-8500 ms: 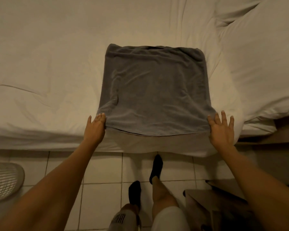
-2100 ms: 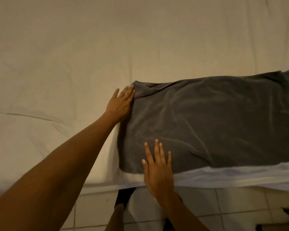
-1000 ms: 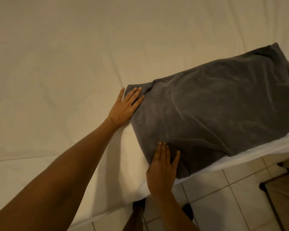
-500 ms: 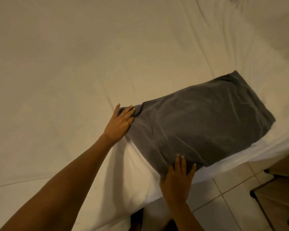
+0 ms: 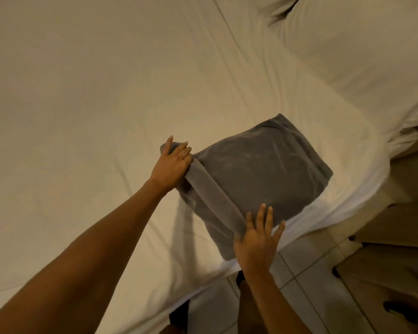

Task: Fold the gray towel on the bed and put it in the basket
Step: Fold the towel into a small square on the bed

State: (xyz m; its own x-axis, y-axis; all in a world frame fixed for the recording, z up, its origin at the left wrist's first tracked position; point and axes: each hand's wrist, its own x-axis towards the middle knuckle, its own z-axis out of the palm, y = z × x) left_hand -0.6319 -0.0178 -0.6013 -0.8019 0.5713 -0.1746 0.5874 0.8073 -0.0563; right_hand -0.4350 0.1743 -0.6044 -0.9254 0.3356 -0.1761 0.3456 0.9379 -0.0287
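the left hand (image 5: 173,165) pinches the towel (image 5: 258,174) edge. the right hand (image 5: 257,239) lies flat, fingers spread. the fold could flop open if one slips.

One view only, from a head-worn wide-angle camera. It looks forward and steeply down from above the near edge of the bed (image 5: 106,104), close enough that both forearms enter from the bottom of the frame. The view is rolled, so the bed's near edge runs diagonally from lower left to upper right. The gray towel (image 5: 258,174) at that edge lies near frame centre. Tiled floor (image 5: 307,297) fills the lower right corner. Straight lines bow toward the frame margins.
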